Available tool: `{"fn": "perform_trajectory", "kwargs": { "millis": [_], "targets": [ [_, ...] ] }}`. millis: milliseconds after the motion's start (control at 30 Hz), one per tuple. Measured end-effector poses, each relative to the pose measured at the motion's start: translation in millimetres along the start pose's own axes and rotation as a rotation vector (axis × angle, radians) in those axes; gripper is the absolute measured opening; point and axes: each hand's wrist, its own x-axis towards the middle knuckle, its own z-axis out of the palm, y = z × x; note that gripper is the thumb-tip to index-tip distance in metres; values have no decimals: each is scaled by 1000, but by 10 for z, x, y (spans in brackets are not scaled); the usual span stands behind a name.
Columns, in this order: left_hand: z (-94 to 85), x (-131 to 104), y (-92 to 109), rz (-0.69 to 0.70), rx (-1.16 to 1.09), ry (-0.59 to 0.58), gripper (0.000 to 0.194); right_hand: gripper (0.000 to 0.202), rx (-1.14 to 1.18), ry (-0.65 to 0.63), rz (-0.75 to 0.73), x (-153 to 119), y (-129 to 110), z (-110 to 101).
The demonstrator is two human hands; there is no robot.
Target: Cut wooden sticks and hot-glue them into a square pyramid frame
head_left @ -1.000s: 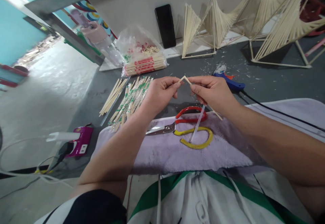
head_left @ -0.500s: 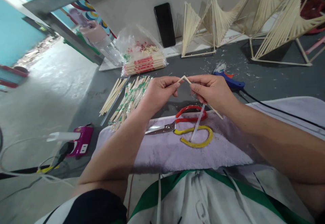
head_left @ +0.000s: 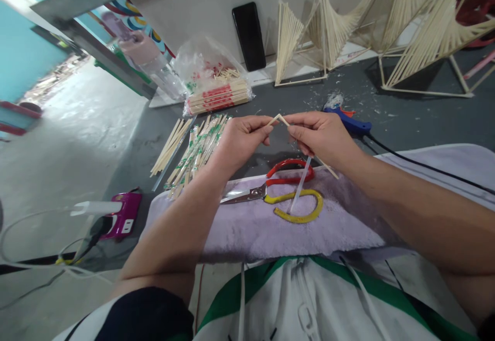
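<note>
Left hand (head_left: pixel 245 142) and right hand (head_left: pixel 324 132) are still pinching bamboo sticks (head_left: pixel 284 120) between them, tips meeting, seemingly keeping alignment.

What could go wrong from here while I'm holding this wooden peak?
The wooden peak between your left hand and right hand could come apart if either grip slips. Your right forearm might snag the nearby black cord and drag the glue gun. The scissors lie close to your left forearm, so a careless move could meet the blades.
</note>
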Motion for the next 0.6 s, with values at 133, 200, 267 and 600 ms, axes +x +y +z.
{"fn": "perform_trajectory", "kwargs": {
  "millis": [133,200,267,600],
  "targets": [
    [14,8,-5,-9,6,-1,25,29,3,-7,8,19,20,-15],
    [26,14,-14,-10,9,1,24,29,8,-7,15,30,36,-17],
    [40,21,-29,-3,8,2,24,29,14,-4,23,40,51,-16],
    [92,50,-118,68,47,31,24,27,73,24,29,79,108,-1]
  ]
}}
